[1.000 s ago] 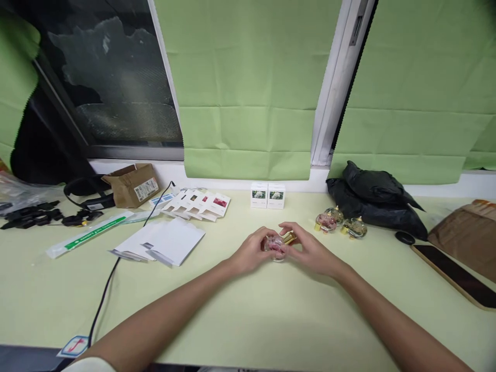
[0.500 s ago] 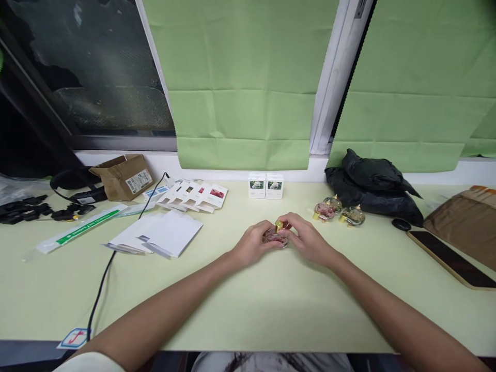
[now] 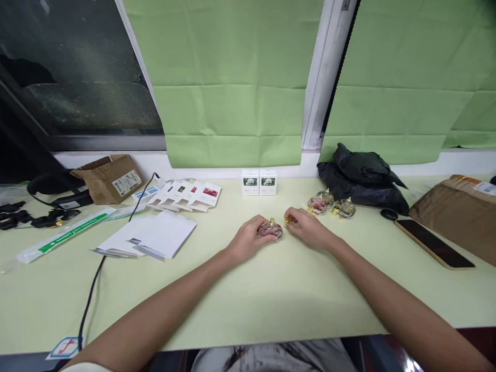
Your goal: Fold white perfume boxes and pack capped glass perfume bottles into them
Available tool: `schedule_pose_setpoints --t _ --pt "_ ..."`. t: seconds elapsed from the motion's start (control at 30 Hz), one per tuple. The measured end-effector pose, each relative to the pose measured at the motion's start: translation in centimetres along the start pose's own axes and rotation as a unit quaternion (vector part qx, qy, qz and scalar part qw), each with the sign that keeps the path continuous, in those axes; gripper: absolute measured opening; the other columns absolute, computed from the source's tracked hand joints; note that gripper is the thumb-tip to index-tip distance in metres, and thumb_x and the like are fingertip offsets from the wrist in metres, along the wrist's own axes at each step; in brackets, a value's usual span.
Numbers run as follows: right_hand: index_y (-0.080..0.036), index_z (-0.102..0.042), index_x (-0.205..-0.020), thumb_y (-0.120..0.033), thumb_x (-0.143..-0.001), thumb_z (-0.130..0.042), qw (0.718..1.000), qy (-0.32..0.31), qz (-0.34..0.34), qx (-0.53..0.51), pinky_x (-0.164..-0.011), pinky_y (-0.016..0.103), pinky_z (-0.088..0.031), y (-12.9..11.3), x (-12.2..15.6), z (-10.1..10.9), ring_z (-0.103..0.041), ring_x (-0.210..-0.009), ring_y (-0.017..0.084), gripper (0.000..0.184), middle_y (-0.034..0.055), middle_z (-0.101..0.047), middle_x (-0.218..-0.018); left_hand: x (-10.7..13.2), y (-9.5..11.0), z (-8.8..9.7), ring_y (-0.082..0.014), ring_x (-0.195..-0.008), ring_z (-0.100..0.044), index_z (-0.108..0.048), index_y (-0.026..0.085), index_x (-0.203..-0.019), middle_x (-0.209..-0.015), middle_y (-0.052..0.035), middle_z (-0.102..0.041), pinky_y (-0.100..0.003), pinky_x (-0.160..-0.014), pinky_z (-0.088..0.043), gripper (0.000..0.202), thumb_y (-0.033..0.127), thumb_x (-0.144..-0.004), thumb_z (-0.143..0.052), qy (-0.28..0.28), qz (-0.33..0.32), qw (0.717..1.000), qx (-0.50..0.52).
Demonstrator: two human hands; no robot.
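My left hand is closed around the side of a round glass perfume bottle with pinkish contents. On top of that bottle its gold spray neck shows uncovered. Just to the right, my right hand pinches a gold cap, apart from the bottle. Beyond the right hand stand several similar bottles: a pink one, one partly hidden behind it, and a paler bottle. Gold caps lie beside these.
Two small white boxes stand by the wall. Several flattened white cartons and white sheets lie left, near a brown box and black cable. A black bag, phone and brown package are right.
The gold cap has come off the bottle and moved right in my right hand. My left hand still holds the bottle. The whole view has shifted slightly.
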State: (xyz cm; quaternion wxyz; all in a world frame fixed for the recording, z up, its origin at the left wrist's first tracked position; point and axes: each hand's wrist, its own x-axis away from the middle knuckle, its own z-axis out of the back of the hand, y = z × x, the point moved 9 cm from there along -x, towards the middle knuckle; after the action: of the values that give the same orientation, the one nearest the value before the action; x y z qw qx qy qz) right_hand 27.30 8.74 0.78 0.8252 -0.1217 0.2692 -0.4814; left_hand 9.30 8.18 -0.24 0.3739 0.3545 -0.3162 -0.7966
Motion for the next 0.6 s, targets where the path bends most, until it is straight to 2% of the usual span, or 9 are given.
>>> schedule_pose_setpoints --t 0.2,0.3,0.47,0.6 --pt "-0.022 -0.058 -0.104 -0.022 -0.093 -0.056 1.000 -0.019 -0.006 0.022 -0.077 0.033 -0.044 0.9 -0.1 -0.7 -0.058 -0.092 0.022 0.011 0.0045 -0.065 -0.096 -0.1 0.0 0.1 -0.0193 -0.088 -0.063 -0.062 0.022 -0.094 -0.100 -0.0013 -0.068 -0.032 -0.079 -0.048 0.030 0.046 -0.086 -0.079 0.010 0.001 1.000 -0.013" --pt "-0.021 -0.060 -0.111 -0.023 -0.093 -0.058 0.999 -0.022 0.009 0.039 -0.083 0.036 -0.045 0.4 0.0 -0.2 -0.058 -0.096 0.024 0.018 0.0073 -0.066 -0.103 -0.2 0.1 0.1 -0.0197 -0.090 -0.063 -0.062 0.022 -0.095 -0.101 -0.0015 -0.067 -0.032 -0.081 -0.048 0.030 0.045 -0.086 -0.078 0.008 -0.006 1.000 -0.009" --pt "-0.024 -0.060 -0.126 -0.035 -0.102 -0.059 0.995 0.071 0.072 0.026 -0.093 0.044 -0.045 -3.5 0.4 2.3 -0.056 -0.106 0.029 0.026 0.0099 -0.067 -0.114 -0.1 0.4 -0.1 -0.0191 -0.087 -0.061 -0.064 0.022 -0.097 -0.099 -0.0016 -0.065 -0.031 -0.078 -0.046 0.029 0.046 -0.087 -0.077 0.003 -0.016 1.000 0.001" --pt "-0.026 -0.062 -0.123 -0.038 -0.107 -0.053 0.990 0.051 0.127 -0.029 -0.090 0.043 -0.047 -6.4 0.4 1.5 -0.057 -0.101 0.028 0.022 0.0093 -0.067 -0.107 0.0 0.5 -0.2 -0.0176 -0.080 -0.057 -0.063 0.021 -0.093 -0.091 -0.0007 -0.063 -0.030 -0.072 -0.044 0.033 0.049 -0.085 -0.079 -0.004 -0.024 1.000 -0.012"
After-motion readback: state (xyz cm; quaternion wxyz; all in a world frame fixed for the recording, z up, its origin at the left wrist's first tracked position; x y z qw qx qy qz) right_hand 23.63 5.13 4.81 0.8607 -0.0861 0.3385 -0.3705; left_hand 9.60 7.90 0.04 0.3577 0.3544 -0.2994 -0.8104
